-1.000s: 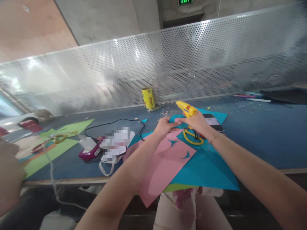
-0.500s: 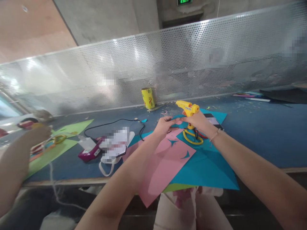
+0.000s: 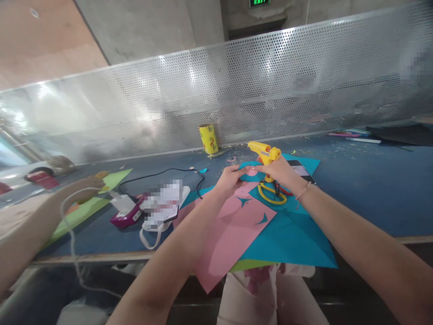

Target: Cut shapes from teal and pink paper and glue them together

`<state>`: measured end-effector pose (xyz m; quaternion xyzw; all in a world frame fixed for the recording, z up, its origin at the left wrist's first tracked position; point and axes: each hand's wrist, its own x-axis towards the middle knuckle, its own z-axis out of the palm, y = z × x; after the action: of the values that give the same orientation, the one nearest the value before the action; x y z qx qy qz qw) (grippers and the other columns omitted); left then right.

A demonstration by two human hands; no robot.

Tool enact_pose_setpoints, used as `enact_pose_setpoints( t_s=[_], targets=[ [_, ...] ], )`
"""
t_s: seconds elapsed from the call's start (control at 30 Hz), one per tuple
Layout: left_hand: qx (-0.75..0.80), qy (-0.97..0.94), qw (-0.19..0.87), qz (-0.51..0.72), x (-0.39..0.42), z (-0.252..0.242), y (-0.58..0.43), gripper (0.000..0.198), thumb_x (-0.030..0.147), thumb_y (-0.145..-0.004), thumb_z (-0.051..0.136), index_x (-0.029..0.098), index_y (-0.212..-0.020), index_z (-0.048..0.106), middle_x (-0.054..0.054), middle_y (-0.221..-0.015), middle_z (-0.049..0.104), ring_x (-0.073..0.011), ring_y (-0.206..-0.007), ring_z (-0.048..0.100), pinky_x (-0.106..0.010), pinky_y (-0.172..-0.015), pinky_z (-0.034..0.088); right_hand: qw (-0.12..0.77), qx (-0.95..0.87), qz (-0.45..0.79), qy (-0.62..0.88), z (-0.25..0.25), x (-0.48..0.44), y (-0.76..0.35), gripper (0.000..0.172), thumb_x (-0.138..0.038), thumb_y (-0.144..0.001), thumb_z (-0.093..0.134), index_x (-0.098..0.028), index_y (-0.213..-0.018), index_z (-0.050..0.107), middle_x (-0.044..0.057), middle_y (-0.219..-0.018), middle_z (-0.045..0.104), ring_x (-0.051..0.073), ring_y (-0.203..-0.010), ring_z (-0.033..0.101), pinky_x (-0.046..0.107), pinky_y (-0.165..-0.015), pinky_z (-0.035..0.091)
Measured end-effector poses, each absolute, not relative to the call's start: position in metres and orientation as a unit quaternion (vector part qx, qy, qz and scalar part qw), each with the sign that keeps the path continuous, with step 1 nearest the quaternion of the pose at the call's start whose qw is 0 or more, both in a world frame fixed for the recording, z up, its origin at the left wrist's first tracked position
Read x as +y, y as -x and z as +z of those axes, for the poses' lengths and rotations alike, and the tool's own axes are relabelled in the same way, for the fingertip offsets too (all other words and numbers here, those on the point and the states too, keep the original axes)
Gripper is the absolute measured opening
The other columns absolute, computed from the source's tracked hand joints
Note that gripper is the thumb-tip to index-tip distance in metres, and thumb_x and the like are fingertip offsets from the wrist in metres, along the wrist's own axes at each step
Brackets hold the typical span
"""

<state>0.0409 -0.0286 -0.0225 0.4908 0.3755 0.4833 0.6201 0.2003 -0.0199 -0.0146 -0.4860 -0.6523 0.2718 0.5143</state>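
Note:
A blue paper disc [image 3: 250, 176] with a pink round piece [image 3: 252, 170] at its middle is between my two hands. My left hand [image 3: 232, 178] pinches its left side. My right hand [image 3: 275, 169] has fingertips on the pink piece, and its other fingers are wrapped round the handle of a yellow glue gun [image 3: 264, 150], whose nozzle points left. Just below my right hand lie scissors with yellow handles [image 3: 271, 194]. Pink paper [image 3: 230, 230] with blue scraps on it overlaps a blue sheet [image 3: 294, 239] beneath my forearms.
A yellow roll [image 3: 209, 139] stands by the perforated metal screen. To the left are a purple power strip [image 3: 126, 219], a black cable and a white strap. Another person's hand [image 3: 84, 187] rests over green paper. A phone [image 3: 301, 170] lies behind my right wrist; pens are far right.
The blue disc shows more of its face between my hands, which have barely moved. At the left, the other person's hand and arm have moved right over the green paper.

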Motion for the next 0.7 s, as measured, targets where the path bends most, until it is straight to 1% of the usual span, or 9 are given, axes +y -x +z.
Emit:
enact_pose_setpoints(
  t_s=[0.1, 0.23, 0.33, 0.4, 0.47, 0.53, 0.57, 0.7],
  targets=[
    [0.371, -0.487, 0.626, 0.483, -0.029, -0.022, -0.041, 0.022, 0.026, -0.056, 0.075, 0.013, -0.073, 0.068, 0.000, -0.065, 0.062, -0.0041, -0.052, 0.051, -0.017, -0.048, 0.039, 0.505, -0.646, 0.272, 0.503, -0.011, -0.023, -0.200, 0.023, -0.022, -0.055, 0.071, -0.020, -0.072, 0.054, -0.001, -0.067, 0.055, 0.011, -0.052, 0.049, 0.025, -0.043, 0.041],
    [0.376, -0.494, 0.618, 0.483, -0.030, -0.021, -0.042, 0.023, 0.029, -0.056, 0.075, 0.013, -0.072, 0.068, 0.000, -0.064, 0.060, -0.0047, -0.053, 0.051, -0.018, -0.050, 0.039, 0.506, -0.642, 0.282, 0.503, -0.012, -0.023, -0.200, 0.023, -0.022, -0.056, 0.071, -0.020, -0.073, 0.055, -0.001, -0.065, 0.054, 0.012, -0.050, 0.049, 0.025, -0.041, 0.041],
    [0.384, -0.502, 0.607, 0.481, -0.030, -0.022, -0.043, 0.024, 0.029, -0.055, 0.076, 0.013, -0.070, 0.067, 0.001, -0.061, 0.057, -0.0049, -0.052, 0.050, -0.018, -0.049, 0.038, 0.507, -0.641, 0.303, 0.489, -0.016, -0.019, -0.201, 0.024, -0.023, -0.055, 0.072, -0.020, -0.071, 0.055, -0.002, -0.064, 0.055, 0.012, -0.050, 0.049, 0.026, -0.041, 0.041],
    [0.393, -0.511, 0.599, 0.475, -0.029, -0.022, -0.043, 0.023, 0.030, -0.055, 0.075, 0.012, -0.066, 0.065, 0.002, -0.056, 0.053, -0.0035, -0.047, 0.044, -0.017, -0.045, 0.034, 0.509, -0.640, 0.333, 0.469, -0.020, -0.015, -0.202, 0.024, -0.023, -0.055, 0.072, -0.020, -0.070, 0.054, -0.002, -0.063, 0.055, 0.013, -0.053, 0.050, 0.026, -0.044, 0.042],
    [0.406, -0.521, 0.587, 0.468, -0.028, -0.024, -0.043, 0.022, 0.031, -0.056, 0.075, 0.012, -0.062, 0.064, 0.005, -0.048, 0.045, -0.0021, -0.042, 0.036, -0.017, -0.040, 0.028, 0.510, -0.636, 0.361, 0.452, -0.023, -0.012, -0.204, 0.024, -0.023, -0.054, 0.073, -0.019, -0.069, 0.054, -0.002, -0.064, 0.055, 0.013, -0.057, 0.052, 0.025, -0.047, 0.042],
    [0.416, -0.526, 0.577, 0.465, -0.027, -0.025, -0.043, 0.022, 0.031, -0.056, 0.074, 0.013, -0.058, 0.062, 0.006, -0.044, 0.039, -0.0018, -0.040, 0.031, -0.017, -0.039, 0.025, 0.510, -0.631, 0.375, 0.449, -0.025, -0.010, -0.205, 0.025, -0.022, -0.053, 0.073, -0.019, -0.069, 0.053, -0.002, -0.064, 0.054, 0.012, -0.057, 0.051, 0.024, -0.048, 0.042],
    [0.419, -0.526, 0.575, 0.466, -0.026, -0.026, -0.043, 0.022, 0.031, -0.056, 0.074, 0.013, -0.058, 0.062, 0.006, -0.044, 0.039, -0.0022, -0.041, 0.032, -0.017, -0.040, 0.027, 0.509, -0.629, 0.377, 0.451, -0.025, -0.010, -0.205, 0.025, -0.022, -0.053, 0.073, -0.018, -0.068, 0.053, -0.003, -0.064, 0.054, 0.011, -0.056, 0.050, 0.023, -0.048, 0.041],
    [0.425, -0.512, 0.579, 0.471, -0.024, -0.029, -0.043, 0.020, 0.030, -0.057, 0.073, 0.013, -0.062, 0.063, 0.001, -0.057, 0.055, -0.0055, -0.049, 0.046, -0.020, -0.047, 0.037, 0.497, -0.627, 0.362, 0.479, -0.021, -0.012, -0.206, 0.023, -0.019, -0.054, 0.072, -0.018, -0.067, 0.053, -0.003, -0.062, 0.054, 0.010, -0.053, 0.049, 0.023, -0.048, 0.040]
  ],
)
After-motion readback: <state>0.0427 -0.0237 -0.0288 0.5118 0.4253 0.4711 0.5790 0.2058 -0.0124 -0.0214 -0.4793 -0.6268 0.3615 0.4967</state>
